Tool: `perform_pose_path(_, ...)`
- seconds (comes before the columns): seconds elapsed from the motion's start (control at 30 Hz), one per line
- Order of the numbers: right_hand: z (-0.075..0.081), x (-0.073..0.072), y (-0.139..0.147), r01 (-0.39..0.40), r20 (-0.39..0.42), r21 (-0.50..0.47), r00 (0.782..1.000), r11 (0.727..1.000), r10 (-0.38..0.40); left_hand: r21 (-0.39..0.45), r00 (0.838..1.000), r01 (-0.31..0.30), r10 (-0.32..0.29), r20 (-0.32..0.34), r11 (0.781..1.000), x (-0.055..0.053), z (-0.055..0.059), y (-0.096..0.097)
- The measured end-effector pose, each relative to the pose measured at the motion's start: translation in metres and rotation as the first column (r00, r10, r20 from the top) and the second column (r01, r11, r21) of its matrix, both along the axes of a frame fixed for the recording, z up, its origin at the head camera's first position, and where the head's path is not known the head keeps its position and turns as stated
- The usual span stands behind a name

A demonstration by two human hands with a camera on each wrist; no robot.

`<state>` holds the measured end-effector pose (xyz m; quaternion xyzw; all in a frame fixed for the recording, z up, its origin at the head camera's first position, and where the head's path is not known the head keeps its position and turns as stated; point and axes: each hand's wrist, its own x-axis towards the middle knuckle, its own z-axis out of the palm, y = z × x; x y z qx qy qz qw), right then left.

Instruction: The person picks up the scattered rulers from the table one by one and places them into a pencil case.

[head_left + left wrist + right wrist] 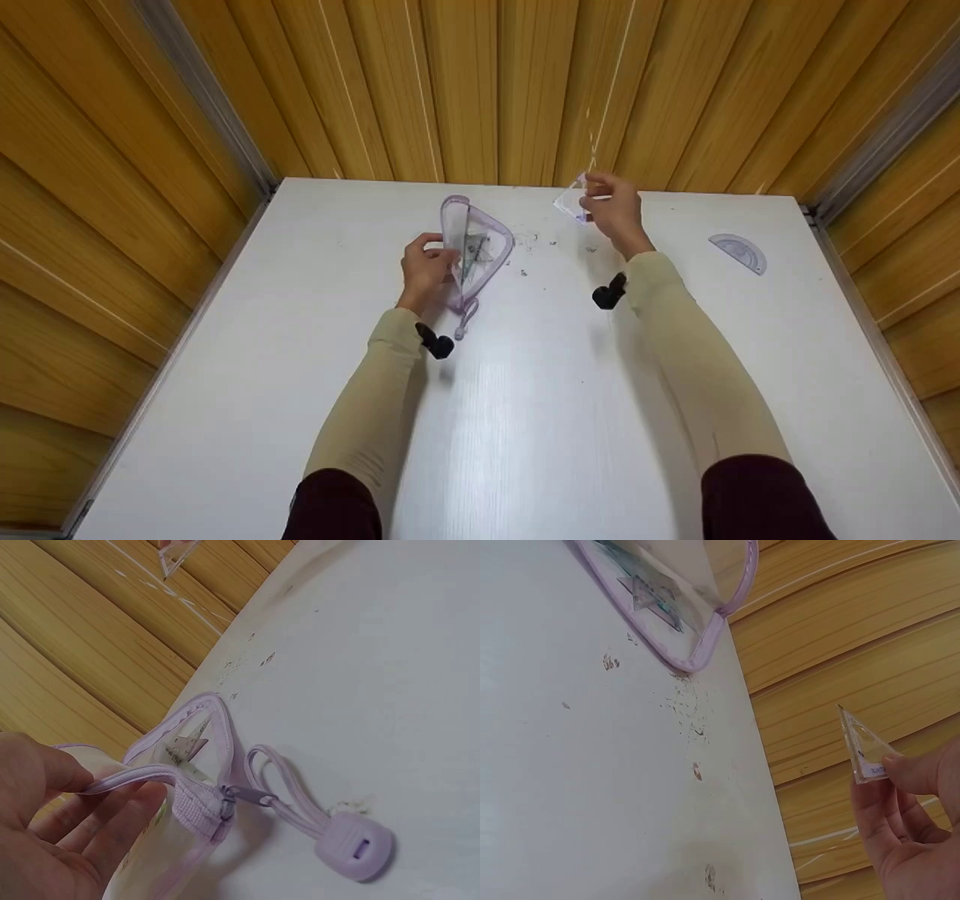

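Note:
My left hand [427, 270] pinches the edge of a clear pencil pouch [492, 222] with lilac trim, its zipped side held apart. Inside the pouch lie several clear rulers or set squares [652, 600], seen through the plastic. A lilac zipper pull [354, 846] on a cord loop hangs at the near end of the pouch. Over the table's far edge, my right hand [616, 211] pinches a small clear set square [864, 750] between thumb and fingers, one pointed corner sticking out.
A clear protractor [739, 252] lies on the white table [517, 420], right of my right arm. Dark scuff marks [523, 273] spot the tabletop between the hands. Wood-patterned panels [495, 90] stand along the far edge and both sides.

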<state>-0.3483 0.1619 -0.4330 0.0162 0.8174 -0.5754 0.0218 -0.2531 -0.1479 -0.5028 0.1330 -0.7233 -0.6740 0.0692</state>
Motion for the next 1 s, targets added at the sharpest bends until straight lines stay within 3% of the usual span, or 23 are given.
perform_pose_path(0.57,-0.007,0.005,-0.021,-0.008,0.016,-0.024,1.0,1.0,0.009,-0.039,1.0,-0.014,0.014,0.009,0.999,0.002,0.0,0.001)
perform_pose_path(1.0,-0.016,0.005,-0.038,-0.023,0.0,-0.053,1.0,0.998,0.023,-0.002,1.0,-0.006,0.006,-0.011,1.0,0.003,-0.001,0.001)
